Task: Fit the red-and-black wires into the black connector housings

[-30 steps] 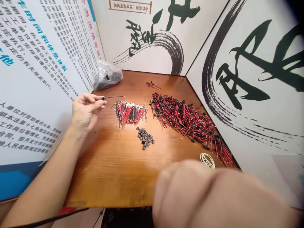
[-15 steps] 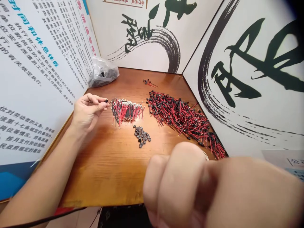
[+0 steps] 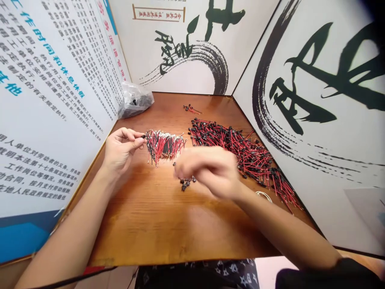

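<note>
Free passage: front of the table (image 3: 156, 228), bare wood up to the wires; a narrower strip at the back, between the bag (image 3: 135, 100) and the wire heap (image 3: 234, 148).

Obstacles: wire bundle (image 3: 165, 146), just beside the left hand (image 3: 122, 154) and its pinched connector (image 3: 143, 136); right hand (image 3: 207, 170), above the loose connectors (image 3: 186, 184); heap, along the right panel (image 3: 331, 168); left panel (image 3: 45, 120); back panel (image 3: 180, 84).

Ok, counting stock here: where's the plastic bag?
In the head view, the plastic bag sits in the table's far left corner, against the printed wall panel, beyond the left hand.
</note>
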`<act>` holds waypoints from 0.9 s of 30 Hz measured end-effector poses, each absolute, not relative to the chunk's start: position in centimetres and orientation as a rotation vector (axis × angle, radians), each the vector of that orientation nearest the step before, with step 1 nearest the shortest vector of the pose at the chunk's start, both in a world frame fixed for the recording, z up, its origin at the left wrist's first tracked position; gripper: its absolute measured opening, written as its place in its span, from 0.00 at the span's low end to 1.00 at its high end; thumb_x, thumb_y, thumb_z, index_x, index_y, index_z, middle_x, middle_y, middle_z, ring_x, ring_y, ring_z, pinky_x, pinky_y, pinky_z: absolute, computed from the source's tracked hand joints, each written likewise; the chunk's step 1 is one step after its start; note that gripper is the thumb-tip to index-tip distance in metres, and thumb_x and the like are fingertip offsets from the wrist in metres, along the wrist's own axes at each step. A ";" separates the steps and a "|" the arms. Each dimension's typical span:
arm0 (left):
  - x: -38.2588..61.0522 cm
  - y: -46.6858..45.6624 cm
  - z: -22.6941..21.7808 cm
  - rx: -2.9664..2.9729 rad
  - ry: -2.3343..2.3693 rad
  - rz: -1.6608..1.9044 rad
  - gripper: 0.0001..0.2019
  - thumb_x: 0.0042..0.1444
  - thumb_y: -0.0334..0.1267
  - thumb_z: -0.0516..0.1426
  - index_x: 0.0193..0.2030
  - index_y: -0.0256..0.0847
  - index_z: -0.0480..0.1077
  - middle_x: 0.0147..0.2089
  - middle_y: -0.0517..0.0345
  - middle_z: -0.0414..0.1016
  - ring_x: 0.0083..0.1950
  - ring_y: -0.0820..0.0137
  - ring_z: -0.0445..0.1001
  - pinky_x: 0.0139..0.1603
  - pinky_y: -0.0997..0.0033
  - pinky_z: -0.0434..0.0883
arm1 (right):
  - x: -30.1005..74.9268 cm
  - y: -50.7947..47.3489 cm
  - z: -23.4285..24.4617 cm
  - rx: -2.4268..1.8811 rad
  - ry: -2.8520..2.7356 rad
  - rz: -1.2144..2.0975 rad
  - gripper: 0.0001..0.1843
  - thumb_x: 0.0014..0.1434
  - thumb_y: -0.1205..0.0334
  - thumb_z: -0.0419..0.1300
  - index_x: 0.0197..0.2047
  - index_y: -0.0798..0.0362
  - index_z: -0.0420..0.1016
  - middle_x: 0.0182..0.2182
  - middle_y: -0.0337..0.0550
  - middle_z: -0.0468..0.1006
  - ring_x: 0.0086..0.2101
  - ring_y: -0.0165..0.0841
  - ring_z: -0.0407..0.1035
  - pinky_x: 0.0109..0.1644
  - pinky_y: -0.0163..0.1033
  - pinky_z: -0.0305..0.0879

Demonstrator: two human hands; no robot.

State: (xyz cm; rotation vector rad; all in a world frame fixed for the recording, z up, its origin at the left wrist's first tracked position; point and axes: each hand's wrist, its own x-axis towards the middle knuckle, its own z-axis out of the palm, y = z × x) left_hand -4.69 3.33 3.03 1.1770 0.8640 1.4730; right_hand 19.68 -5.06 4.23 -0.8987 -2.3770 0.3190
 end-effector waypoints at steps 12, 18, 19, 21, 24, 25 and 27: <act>-3.2 1.7 2.2 1.493 1.089 1.302 0.13 0.39 0.30 0.69 0.18 0.39 0.67 0.31 0.54 0.77 0.36 0.66 0.77 0.35 0.70 0.74 | 19.3 0.7 -1.3 -1.754 -2.184 0.339 0.06 0.58 0.66 0.54 0.35 0.56 0.71 0.34 0.53 0.77 0.33 0.40 0.72 0.36 0.40 0.63; -1.9 0.9 1.6 1.546 1.037 1.152 0.11 0.40 0.31 0.67 0.19 0.39 0.67 0.31 0.54 0.77 0.32 0.68 0.75 0.33 0.70 0.72 | 19.0 1.5 -1.1 -1.796 -2.258 0.376 0.09 0.57 0.68 0.53 0.41 0.58 0.71 0.39 0.58 0.78 0.37 0.45 0.74 0.38 0.43 0.64; -1.7 0.9 1.4 1.558 1.032 1.123 0.11 0.40 0.31 0.67 0.19 0.38 0.67 0.30 0.54 0.77 0.33 0.68 0.75 0.35 0.70 0.72 | 19.0 1.7 -1.0 -1.798 -2.258 0.391 0.10 0.57 0.68 0.54 0.42 0.58 0.71 0.40 0.59 0.78 0.38 0.46 0.74 0.39 0.43 0.64; -1.6 0.8 1.2 1.565 1.017 1.073 0.10 0.40 0.30 0.66 0.20 0.37 0.68 0.30 0.54 0.77 0.35 0.68 0.75 0.38 0.70 0.72 | 19.2 1.9 -0.8 -1.795 -2.247 0.423 0.09 0.56 0.69 0.55 0.40 0.59 0.72 0.41 0.61 0.78 0.40 0.47 0.74 0.41 0.44 0.65; -1.5 0.8 0.8 1.550 0.995 1.034 0.08 0.41 0.30 0.66 0.22 0.37 0.70 0.31 0.54 0.77 0.36 0.68 0.75 0.39 0.69 0.71 | 19.6 1.8 -0.6 -1.770 -2.198 0.505 0.04 0.54 0.71 0.56 0.33 0.58 0.71 0.38 0.59 0.79 0.42 0.46 0.73 0.44 0.43 0.65; -1.5 0.8 0.7 1.540 0.987 1.032 0.08 0.41 0.30 0.66 0.23 0.37 0.71 0.32 0.53 0.77 0.36 0.68 0.75 0.39 0.70 0.71 | 19.8 1.6 -0.6 -1.759 -2.172 0.550 0.03 0.53 0.71 0.56 0.31 0.57 0.70 0.36 0.57 0.79 0.40 0.45 0.74 0.43 0.42 0.65; -1.4 0.7 0.6 1.520 0.971 1.039 0.07 0.41 0.31 0.67 0.24 0.37 0.72 0.32 0.53 0.77 0.36 0.68 0.74 0.38 0.70 0.71 | 20.5 0.8 -0.7 -1.729 -2.109 0.679 0.04 0.52 0.71 0.56 0.27 0.55 0.67 0.28 0.51 0.78 0.32 0.39 0.75 0.37 0.38 0.65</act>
